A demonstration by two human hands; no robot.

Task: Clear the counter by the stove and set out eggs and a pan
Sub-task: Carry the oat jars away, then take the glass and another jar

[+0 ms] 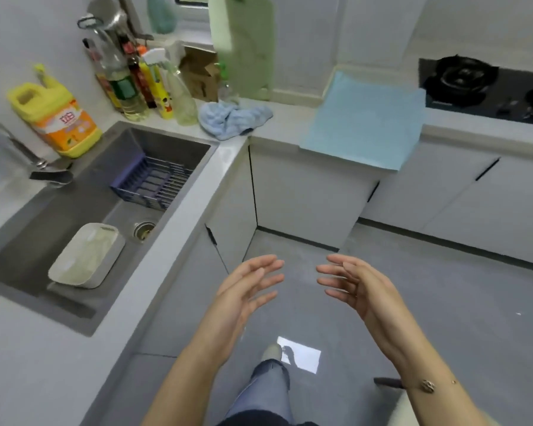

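Observation:
My left hand [246, 287] and my right hand [354, 284] hover side by side over the grey floor, palms facing each other, fingers straight and spread, holding nothing. Far ahead, a flat light-blue cloth [363, 121] covers the counter [283, 124] beside the black gas stove [486, 87] and hangs over the front edge. A crumpled blue rag [233, 118] lies on the counter corner to its left. A pale green cutting board [243, 47] leans upright against the wall behind. No eggs or pan are in view.
A grey sink [83, 216] at left holds a blue rack [154, 187] and a white tub [86, 256]. A yellow detergent jug [56, 115] and several bottles [136, 81] stand behind it. White cabinet doors [305, 192] close off the corner.

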